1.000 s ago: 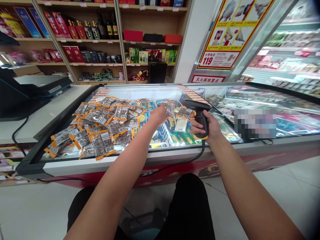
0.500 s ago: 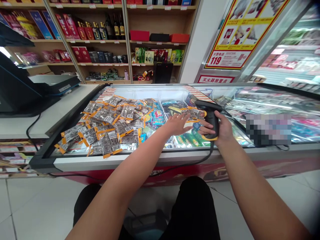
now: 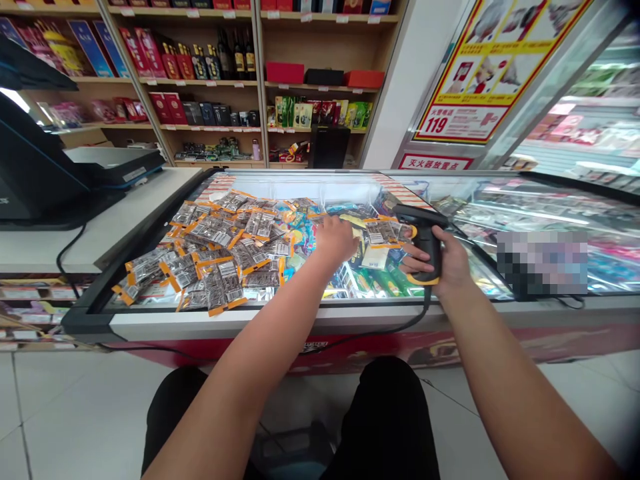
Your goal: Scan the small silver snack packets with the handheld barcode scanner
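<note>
My right hand [image 3: 453,263] is wrapped around a black and yellow barcode scanner [image 3: 426,243], whose cable hangs down over the front. Just left of the scanner head lies a clear snack packet with orange ends [image 3: 384,231], on the glass lid. My left hand [image 3: 336,237] is above the glass to the left, its fingers curled and mostly hidden from me. A bit of orange shows by its fingertips; what they hold, if anything, cannot be made out. A heap of similar packets [image 3: 215,230] covers the lid's left part.
The glass-topped freezer [image 3: 280,327] runs across in front of my knees, with colourful packages visible inside. A pixelated patch [image 3: 543,263] covers something on its right side. At left is a counter [image 3: 30,253] with a black machine [image 3: 40,167]. Shelves [image 3: 320,87] stand behind.
My left hand has moved left, away from the single packet by the scanner, and its spread fingers have curled. My right hand keeps the scanner in nearly the same place.
</note>
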`<state>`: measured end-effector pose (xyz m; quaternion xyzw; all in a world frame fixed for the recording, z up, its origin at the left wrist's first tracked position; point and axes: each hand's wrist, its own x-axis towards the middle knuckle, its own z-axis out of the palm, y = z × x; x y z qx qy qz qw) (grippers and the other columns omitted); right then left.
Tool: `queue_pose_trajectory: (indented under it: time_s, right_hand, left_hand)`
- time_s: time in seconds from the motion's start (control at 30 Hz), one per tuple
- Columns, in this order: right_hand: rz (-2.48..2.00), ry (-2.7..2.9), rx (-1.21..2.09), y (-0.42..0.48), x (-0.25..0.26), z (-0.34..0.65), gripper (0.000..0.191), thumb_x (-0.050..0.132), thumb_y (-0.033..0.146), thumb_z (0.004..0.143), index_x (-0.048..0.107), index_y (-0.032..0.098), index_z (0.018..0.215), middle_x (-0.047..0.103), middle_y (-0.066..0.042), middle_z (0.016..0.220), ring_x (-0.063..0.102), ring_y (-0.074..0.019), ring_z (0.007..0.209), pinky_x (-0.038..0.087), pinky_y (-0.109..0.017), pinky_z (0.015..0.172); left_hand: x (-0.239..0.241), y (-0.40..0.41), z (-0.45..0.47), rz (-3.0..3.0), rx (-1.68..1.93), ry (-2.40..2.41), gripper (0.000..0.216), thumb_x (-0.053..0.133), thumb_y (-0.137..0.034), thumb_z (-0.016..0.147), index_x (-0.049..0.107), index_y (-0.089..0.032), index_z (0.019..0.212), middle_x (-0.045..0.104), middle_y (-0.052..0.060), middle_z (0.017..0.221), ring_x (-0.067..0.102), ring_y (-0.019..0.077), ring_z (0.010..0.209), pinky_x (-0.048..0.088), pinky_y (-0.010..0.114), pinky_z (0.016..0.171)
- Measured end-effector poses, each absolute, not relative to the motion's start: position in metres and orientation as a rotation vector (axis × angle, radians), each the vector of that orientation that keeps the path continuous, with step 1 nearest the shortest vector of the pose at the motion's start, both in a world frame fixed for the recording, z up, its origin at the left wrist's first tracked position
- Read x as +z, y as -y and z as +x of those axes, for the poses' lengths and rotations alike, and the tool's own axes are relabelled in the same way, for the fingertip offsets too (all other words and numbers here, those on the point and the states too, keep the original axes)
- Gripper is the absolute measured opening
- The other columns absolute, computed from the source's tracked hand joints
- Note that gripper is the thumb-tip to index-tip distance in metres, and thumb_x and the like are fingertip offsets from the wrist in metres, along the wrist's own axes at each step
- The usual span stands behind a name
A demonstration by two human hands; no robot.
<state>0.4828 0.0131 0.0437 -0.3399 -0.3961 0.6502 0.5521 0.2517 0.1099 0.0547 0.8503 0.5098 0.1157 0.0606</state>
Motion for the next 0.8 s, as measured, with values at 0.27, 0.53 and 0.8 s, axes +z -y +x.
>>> queue_pose_trajectory:
  time_s: [0.27,0.53,0.8]
  right_hand:
    - [-0.791,0.992,1.552,-0.014,0.043,0.483,0.048,0.091,0.056,0.091,0.063,0.022,0.112,0.044,0.010,0.064,0.021,-0.0056,0.046,0.038,-0.026,0.055]
    - [-0.873,0.942,1.533,-0.017,0.039,0.483,0.050,0.091,0.059,0.089,0.063,0.025,0.110,0.044,0.010,0.063,0.025,-0.0069,0.043,0.039,-0.027,0.050]
    - [-0.847,0.985,1.526,-0.017,0.038,0.479,0.053,0.095,0.063,0.086,0.065,0.024,0.107,0.044,0.010,0.060,0.026,-0.0067,0.041,0.036,-0.026,0.047]
  left_hand:
    - [0.052,-0.121,0.247,2.237,0.486,-1.764,0.059,0.062,-0.056,0.111,0.065,-0.015,0.153,0.054,0.029,0.175,0.044,0.0476,0.168,0.043,0.063,0.132]
    - [0.048,-0.135,0.245,1.918,0.803,-1.433,0.053,0.062,-0.022,0.112,0.040,-0.012,0.160,0.075,0.027,0.144,0.074,0.0382,0.139,0.056,0.049,0.116]
    - [0.031,-0.140,0.254,2.023,0.815,-1.157,0.058,0.062,-0.018,0.114,0.035,-0.018,0.164,0.071,0.023,0.156,0.075,0.0306,0.138,0.060,0.037,0.108]
